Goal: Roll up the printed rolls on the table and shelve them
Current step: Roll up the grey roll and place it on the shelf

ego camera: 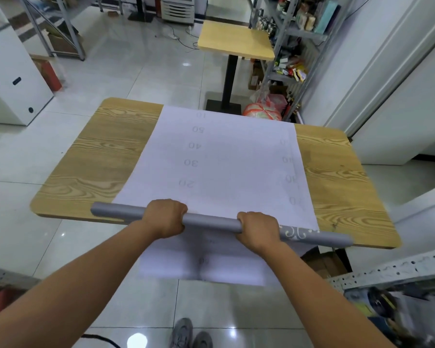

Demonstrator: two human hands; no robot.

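A grey printed roll (211, 220) lies across the near edge of the wooden table (91, 167). A white curly pattern shows near its right end. Its white backing sheet (224, 159), printed with faint numbers, is spread flat over the table to the far edge. A loose end of the sheet hangs below the near edge. My left hand (165, 217) grips the roll left of its middle. My right hand (258, 232) grips it right of the middle. Both sets of fingers curl over the tube.
A smaller yellow table (236, 41) on a black post stands beyond. Metal shelves (289, 41) full of goods line the right side, with bags on the floor beneath. A white cabinet (10, 79) stands at the left. A perforated metal shelf (399, 270) sits at the near right.
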